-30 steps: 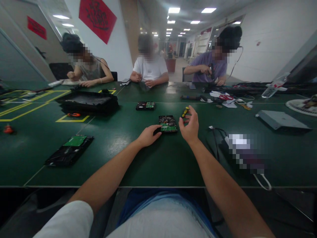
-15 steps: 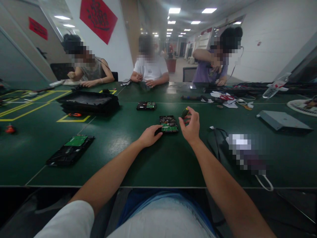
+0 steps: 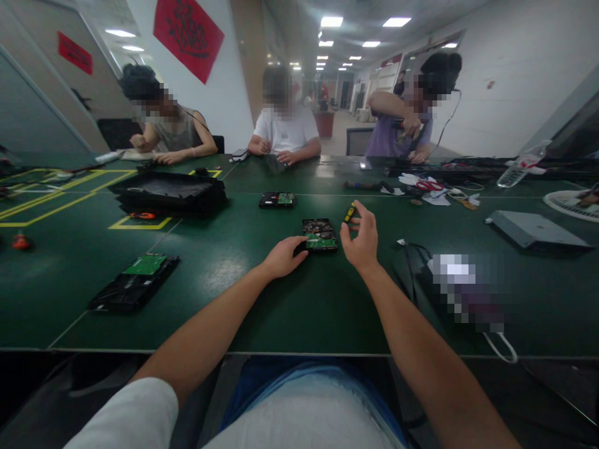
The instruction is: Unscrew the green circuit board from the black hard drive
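A hard drive with a green circuit board lies on the green table in front of me. My left hand grips the drive's left edge between thumb and fingers. To the right of the drive, my right hand is raised, its fingers curled round a small yellow and black tool. The tool's lower end cannot be made out. A second drive sits farther back, and a larger black unit with a green board lies at the left.
Black stacked trays stand at the back left. On the right are a blurred-out device with a cable, a grey metal box, red scissors and a plastic bottle. Three people sit across the table.
The tool in my right hand has turned, so more of its yellow side shows. My left hand keeps its place on the drive. The view has shifted slightly.
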Motion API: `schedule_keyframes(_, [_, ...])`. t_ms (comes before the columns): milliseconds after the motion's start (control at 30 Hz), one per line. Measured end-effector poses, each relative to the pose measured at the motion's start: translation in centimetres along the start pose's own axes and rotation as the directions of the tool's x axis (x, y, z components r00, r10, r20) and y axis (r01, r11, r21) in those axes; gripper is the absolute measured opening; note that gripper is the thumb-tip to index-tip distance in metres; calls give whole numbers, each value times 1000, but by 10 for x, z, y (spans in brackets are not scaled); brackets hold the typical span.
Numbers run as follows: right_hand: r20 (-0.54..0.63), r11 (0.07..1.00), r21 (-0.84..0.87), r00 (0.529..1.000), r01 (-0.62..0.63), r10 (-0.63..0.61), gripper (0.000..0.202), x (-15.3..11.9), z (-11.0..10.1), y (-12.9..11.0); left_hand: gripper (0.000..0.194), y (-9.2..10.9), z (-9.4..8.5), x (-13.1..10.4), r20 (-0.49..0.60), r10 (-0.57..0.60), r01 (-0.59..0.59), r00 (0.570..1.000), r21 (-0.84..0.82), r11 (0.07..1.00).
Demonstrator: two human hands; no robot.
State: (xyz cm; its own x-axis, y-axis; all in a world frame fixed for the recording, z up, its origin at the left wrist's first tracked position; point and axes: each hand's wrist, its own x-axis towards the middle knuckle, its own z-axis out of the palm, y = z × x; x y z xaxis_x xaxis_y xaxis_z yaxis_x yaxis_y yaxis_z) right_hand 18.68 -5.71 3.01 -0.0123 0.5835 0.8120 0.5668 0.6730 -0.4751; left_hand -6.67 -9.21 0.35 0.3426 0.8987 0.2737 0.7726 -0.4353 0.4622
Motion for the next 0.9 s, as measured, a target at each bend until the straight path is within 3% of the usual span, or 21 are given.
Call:
schedule_keyframes(667, [-49,999,-35,998,-37,36,69,0,0,3,51,0,0,-1,-8,10,-10,1000,-5,1000])
schedule_keyframes(900, [3,999,-31,1000,-5,5,68,0,-1,-1,51,0,0,0,1,7,-7,1000,8,1000])
